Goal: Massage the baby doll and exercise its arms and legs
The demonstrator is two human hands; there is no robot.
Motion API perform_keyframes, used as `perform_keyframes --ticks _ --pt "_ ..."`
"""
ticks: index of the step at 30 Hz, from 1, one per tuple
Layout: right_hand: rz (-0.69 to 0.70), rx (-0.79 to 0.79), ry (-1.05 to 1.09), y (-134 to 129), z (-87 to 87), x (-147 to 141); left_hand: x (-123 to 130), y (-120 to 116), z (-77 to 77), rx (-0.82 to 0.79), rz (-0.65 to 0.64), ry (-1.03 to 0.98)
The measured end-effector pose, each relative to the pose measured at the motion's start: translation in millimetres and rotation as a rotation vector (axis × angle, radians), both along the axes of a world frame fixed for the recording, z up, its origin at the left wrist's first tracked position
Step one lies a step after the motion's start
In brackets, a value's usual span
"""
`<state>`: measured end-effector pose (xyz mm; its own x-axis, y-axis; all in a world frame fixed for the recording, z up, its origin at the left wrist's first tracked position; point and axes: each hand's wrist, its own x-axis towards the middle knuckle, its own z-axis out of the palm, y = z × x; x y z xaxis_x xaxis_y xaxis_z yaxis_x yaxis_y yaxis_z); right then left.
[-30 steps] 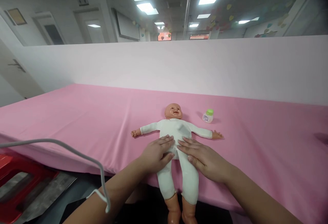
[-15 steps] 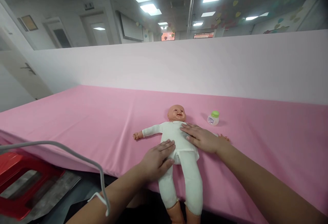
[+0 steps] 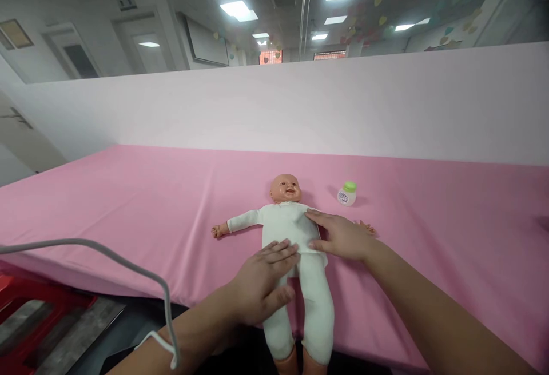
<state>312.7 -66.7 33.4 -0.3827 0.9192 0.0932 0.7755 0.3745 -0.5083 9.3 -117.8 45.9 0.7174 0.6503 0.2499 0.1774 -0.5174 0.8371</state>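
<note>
- A baby doll with a soft white cloth body (image 3: 285, 223) lies on its back on a wide desk with a pink cloth over it (image 3: 163, 203). I think it lies face up so both hands can get to its front.
- Its head is at the far end, and its legs come toward the person and poke past the near edge. That way, the belly seems easy to reach.
- The left hand (image 3: 266, 280) lies flat low on the belly, fingers side by side, thumb out. It pinches nothing. Maybe it helps the doll stay put.
- The right hand (image 3: 343, 236) is by the side of the chest, fingers close together, thumb apart, not pinching. I can't tell how hard it presses.
- A small, round, see-through bottle with a green lid (image 3: 346, 194) stands near the doll's head, touching nobody. It looks out of the way but close enough to grab.
</note>
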Motion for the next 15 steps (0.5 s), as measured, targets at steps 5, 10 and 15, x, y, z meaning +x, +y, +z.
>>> perform_keyframes --ticks 5,10,15 --pt "-0.001 -0.015 -0.048 1.8 -4.2 -2.9 12.1 30.1 10.0 0.022 -0.086 0.032" --pt "0.025 -0.017 -0.043 3.4 -6.0 -2.8 27.1 83.3 7.5 -0.059 -0.053 0.026" --pt "0.041 -0.019 -0.021 3.2 -7.6 -1.3 24.2 122.5 1.9 0.030 0.083 0.079"
